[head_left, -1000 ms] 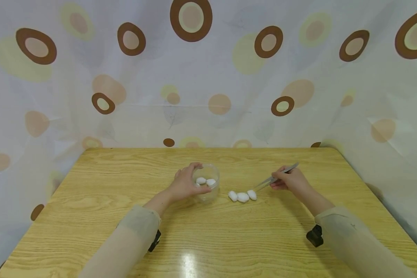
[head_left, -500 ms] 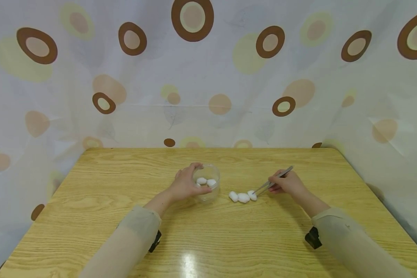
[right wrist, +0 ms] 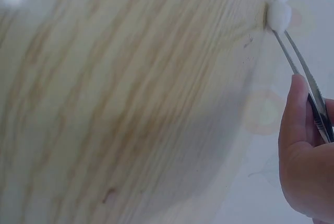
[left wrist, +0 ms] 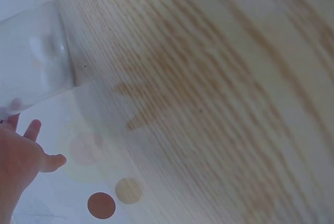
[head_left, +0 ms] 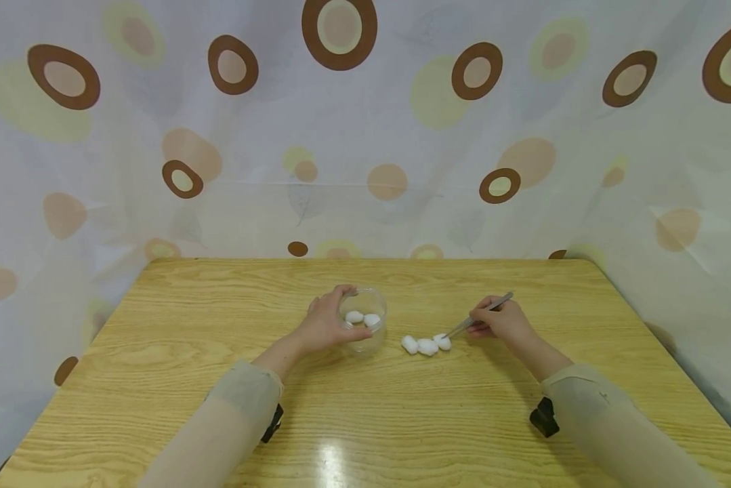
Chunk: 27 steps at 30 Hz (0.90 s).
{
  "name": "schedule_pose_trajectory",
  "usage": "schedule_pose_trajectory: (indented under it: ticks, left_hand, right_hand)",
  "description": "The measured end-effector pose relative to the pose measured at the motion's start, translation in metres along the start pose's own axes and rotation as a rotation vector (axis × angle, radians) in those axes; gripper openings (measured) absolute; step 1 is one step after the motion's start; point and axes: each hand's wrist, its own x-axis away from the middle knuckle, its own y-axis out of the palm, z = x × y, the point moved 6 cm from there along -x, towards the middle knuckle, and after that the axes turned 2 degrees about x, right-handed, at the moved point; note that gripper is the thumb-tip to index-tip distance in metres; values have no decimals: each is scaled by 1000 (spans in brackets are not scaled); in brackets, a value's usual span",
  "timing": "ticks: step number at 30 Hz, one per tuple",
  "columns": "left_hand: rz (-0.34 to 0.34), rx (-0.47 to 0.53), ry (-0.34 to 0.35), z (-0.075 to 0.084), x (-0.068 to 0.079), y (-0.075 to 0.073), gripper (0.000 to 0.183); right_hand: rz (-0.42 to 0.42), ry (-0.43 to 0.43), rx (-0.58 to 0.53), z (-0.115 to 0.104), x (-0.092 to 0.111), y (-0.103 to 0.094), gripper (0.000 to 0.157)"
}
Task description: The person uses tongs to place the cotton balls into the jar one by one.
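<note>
2 hands, working well apart from each other. The left hand [head_left: 327, 325] is clamping 1 clear, round, open-topped jar [head_left: 368, 346], thumb across the near side, fingers reaching round the far side. Jar is standing upright on 1 yellow wood-grain table [head_left: 365, 420]. 2 small white cotton balls [head_left: 354, 316] are showing plainly inside; a third may be sitting at the left by the hand, hard to tell through the clear wall.

3 loose white cotton balls [head_left: 427, 347] are lying close together in a short row on the table, between the jar and the right hand [head_left: 505, 322]. That hand is pinching 1 pair of slim grey metal tweezers [head_left: 484, 314] between thumb and fingers. Tips are touching the rightmost ball of the row, which is lying on the wood; the right wrist view is showing both prongs meeting it.

2 pale beige sleeves [head_left: 237, 400] are covering the forearms, 1 small black device [head_left: 545, 417] is sitting at each cuff, and 1 white backdrop [head_left: 438, 203] with brown-ringed ovals is hanging behind.
</note>
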Motion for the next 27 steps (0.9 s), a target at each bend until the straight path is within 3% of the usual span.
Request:
schedule_pose_trajectory:
  ticks: [10, 19, 27]
  left_hand:
    - [4, 2, 0, 1, 0, 0, 85]
    - [10, -11, 7, 1, -1, 0, 84]
    - [9, -5, 12, 1, -1, 1, 84]
  right_hand:
    - [-7, 23, -272, 0, 1, -8, 21]
    - [-18, 71, -435, -11, 3, -13, 27]
    - [-31, 87, -508, -25, 2, -11, 31]
